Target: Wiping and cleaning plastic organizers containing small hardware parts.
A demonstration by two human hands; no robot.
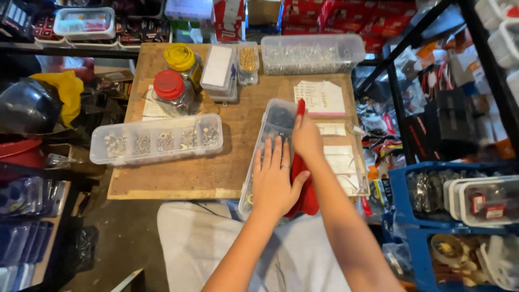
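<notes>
Cluttered shelves ring a wooden tabletop [178, 178] where we wipe a long clear compartment box [273, 127] lying at the right side, partly over the near edge. Our left hand [275, 181] presses flat on its lid, fingers spread open, while our right hand [306, 138] has its fingers closed around a red cloth [304, 189]. We judge wiping is mid-way; next calls for steady hold-down while the cloth sweeps the uncleaned lid.

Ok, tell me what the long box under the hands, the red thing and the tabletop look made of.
Long box: clear, slightly cloudy plastic; contents show through.
Red thing: seemingly soft cloth, matte and folded, under the right hand beside the left hand.
Tabletop: unfinished wood board, probably plywood, with visible grain.
</notes>
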